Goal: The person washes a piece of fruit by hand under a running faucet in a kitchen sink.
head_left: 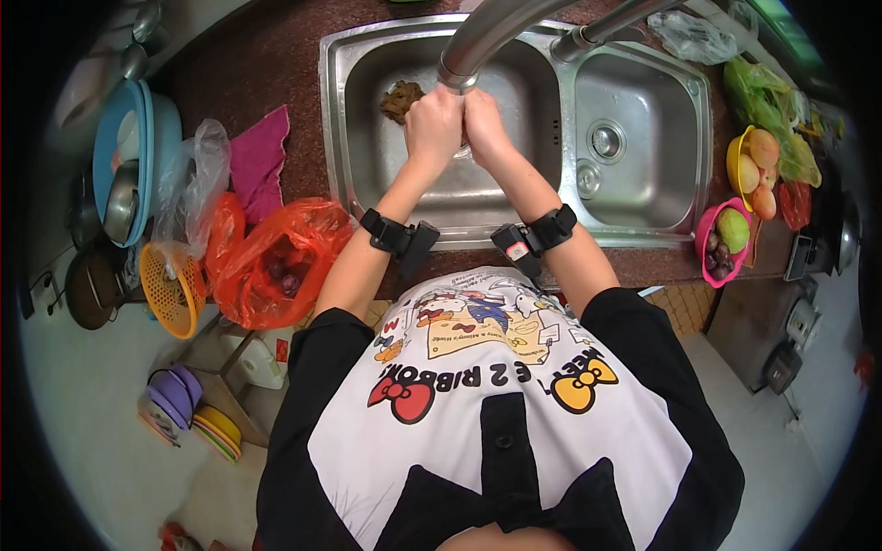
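Note:
Both of my hands are together over the large basin (441, 200) of a stainless steel double sink, right under the faucet spout (475, 52). My left hand (435, 124) is curled with its knuckles up. Beside it, my right hand (486, 124) is curled the same way. The fingers face away from me, so whether anything is between them is hidden. A wet brown clump (401, 101) lies on the basin floor just left of my left hand; what it is made of I cannot tell. Part of a drain shows between my wrists.
Right of the hands is the smaller basin (634, 186) with a drain strainer (607, 141). Fruit fills a yellow bowl (739, 162) and a pink bowl (710, 237). To the left lie a red plastic bag (241, 289), a magenta cloth (260, 162), an orange colander (165, 303) and blue basins (163, 131).

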`<state>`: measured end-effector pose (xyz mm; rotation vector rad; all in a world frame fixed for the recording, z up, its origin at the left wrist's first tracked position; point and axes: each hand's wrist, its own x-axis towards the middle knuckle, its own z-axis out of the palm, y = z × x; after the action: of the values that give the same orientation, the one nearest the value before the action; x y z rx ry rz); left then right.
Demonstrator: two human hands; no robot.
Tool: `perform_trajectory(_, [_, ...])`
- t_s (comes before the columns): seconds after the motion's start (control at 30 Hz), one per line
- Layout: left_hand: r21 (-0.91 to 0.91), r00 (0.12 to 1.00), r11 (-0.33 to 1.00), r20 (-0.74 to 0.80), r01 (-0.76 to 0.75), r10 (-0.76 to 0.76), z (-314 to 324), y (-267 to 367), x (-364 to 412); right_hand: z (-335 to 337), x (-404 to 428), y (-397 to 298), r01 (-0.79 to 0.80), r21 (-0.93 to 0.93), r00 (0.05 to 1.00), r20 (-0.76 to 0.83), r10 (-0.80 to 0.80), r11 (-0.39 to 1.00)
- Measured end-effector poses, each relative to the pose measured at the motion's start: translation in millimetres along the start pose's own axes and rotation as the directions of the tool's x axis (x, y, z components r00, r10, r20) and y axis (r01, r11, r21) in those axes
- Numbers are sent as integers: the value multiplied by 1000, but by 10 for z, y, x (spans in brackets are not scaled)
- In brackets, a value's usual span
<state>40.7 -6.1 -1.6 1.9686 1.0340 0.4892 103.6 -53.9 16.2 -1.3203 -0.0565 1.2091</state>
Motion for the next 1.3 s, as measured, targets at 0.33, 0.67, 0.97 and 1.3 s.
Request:
perform_trajectory(0.33, [-626, 881, 696, -27, 353, -472, 65, 52, 77, -48, 225, 195, 585, -527, 804, 276, -527, 616])
perform_trajectory(0.67, [-92, 988, 984, -5, 155, -156, 22, 107, -17, -35, 248, 105, 193, -128, 980, -33, -198, 973])
perform_trajectory(0.97, [-681, 785, 455, 299, 573, -542, 56, -19, 117, -123, 158, 118, 679, -537, 711, 314, -629, 500])
perform_trajectory(1.3, [40, 998, 997, 1, 64, -64, -44, 79, 0, -42, 347, 291, 336, -136, 942, 27, -335, 932])
